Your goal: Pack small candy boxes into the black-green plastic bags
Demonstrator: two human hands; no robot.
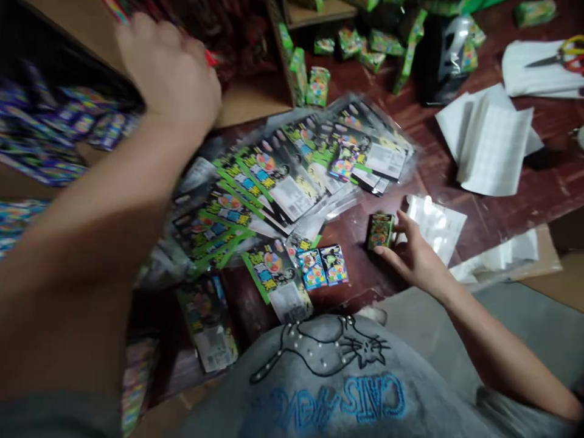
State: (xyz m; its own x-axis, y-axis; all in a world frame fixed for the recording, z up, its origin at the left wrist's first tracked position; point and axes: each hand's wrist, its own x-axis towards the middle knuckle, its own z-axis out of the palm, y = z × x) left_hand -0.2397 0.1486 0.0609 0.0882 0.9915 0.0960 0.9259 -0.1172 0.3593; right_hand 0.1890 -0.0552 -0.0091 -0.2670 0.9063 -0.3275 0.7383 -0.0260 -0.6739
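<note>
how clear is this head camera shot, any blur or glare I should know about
Head view: the left hand and its forearm are smeared by motion blur; the right hand on the small green box is fairly sharp; glare whitens the plastic sleeves.

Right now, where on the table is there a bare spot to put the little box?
Bare wood shows between the fanned packets and the white sheets, above the clear bag. A smaller patch lies left of the box in the right hand. The left side is crowded with packets; the left hand reaches over them.
</note>
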